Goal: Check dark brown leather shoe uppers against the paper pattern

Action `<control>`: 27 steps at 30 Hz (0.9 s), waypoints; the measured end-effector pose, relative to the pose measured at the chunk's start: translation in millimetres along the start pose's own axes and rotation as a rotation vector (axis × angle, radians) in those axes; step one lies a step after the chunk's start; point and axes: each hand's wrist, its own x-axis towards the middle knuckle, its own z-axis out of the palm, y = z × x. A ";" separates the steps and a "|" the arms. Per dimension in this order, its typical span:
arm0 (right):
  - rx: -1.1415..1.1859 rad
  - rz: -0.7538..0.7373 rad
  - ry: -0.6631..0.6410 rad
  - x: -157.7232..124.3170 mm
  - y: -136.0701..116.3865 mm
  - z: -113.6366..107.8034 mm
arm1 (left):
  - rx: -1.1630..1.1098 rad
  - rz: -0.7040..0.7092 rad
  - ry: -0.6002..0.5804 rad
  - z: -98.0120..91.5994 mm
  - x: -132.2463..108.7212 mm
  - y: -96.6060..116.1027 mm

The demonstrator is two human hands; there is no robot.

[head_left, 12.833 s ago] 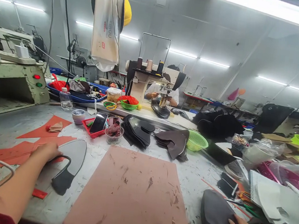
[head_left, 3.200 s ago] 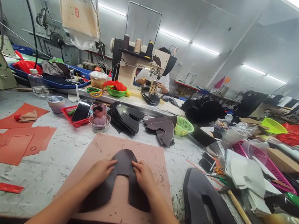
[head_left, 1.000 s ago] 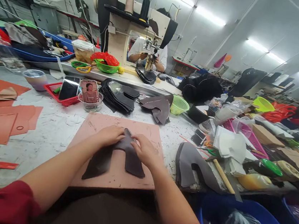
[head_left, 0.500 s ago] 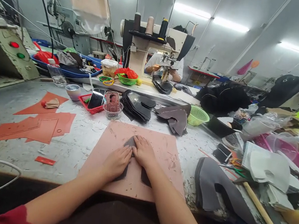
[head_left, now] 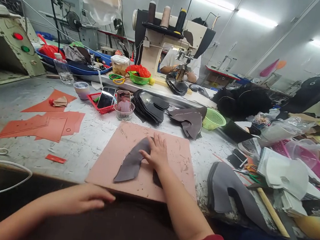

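Under my right hand (head_left: 158, 151) lies a dark grey, arch-shaped leather piece (head_left: 131, 162), with a thin pale line along its left edge. The fingers of that hand are spread flat on its upper part and hide some of it. Beneath it is a pink cutting board (head_left: 106, 160). My left hand (head_left: 87, 198) hangs off the board, just in front of the table's edge, fingers stretched out and holding nothing. To the right, a stack of similar grey arch pieces (head_left: 222, 185) rests on the table.
Orange-red templates (head_left: 57, 125) lie at the left. Behind the board are two phones (head_left: 124, 102), dark cut pieces (head_left: 150, 105) and a green basket (head_left: 214, 119). A wooden-handled tool (head_left: 272, 211) lies right. A person (head_left: 194, 68) sits behind the sewing machine (head_left: 153, 46).
My left hand has come off the leather piece and moved down and left, past the table edge. My right hand stays on the piece, its fingers now more spread.
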 end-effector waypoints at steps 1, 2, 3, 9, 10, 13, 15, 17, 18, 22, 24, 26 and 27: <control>0.009 -0.002 0.031 -1.9 1.1 -4.6 | -0.051 0.003 -0.071 -13.7 -0.2 5.6; 0.022 0.002 0.049 -4.4 2.5 -9.0 | -0.066 -0.028 -0.024 -25.3 3.4 11.5; 0.034 0.008 0.052 -7.7 4.2 -12.8 | -0.061 -0.033 0.001 -33.9 11.1 17.5; 0.020 -0.010 -0.032 -34.8 7.2 -7.0 | 0.233 0.131 0.162 -17.4 119.6 52.4; 0.014 -0.019 -0.043 -38.9 5.4 -3.0 | 0.258 0.164 0.158 -10.2 138.7 57.3; 0.015 -0.031 -0.092 -51.9 -2.3 4.3 | 0.310 0.221 0.157 5.3 177.3 65.4; 0.036 -0.040 -0.156 -65.8 -7.1 2.5 | 0.341 0.237 0.169 9.9 186.6 64.5; 0.077 -0.088 -0.225 -84.6 -9.1 -4.3 | 0.377 0.244 0.192 11.8 188.1 60.5; 0.107 -0.124 -0.261 -94.3 -8.5 -9.1 | 0.401 0.247 0.204 12.2 187.8 58.2; 0.379 -0.228 -0.448 -110.0 5.8 -32.2 | 0.495 0.253 0.229 11.6 188.5 52.1; 0.486 -0.124 -0.394 -95.6 16.9 -42.6 | 0.498 0.255 0.226 10.6 190.2 50.4; 0.490 0.116 -0.190 -70.2 27.3 -48.9 | 0.477 0.264 0.222 10.3 191.7 47.6; 0.483 0.249 -0.094 -56.2 31.7 -49.9 | 0.456 0.269 0.222 10.7 192.7 45.2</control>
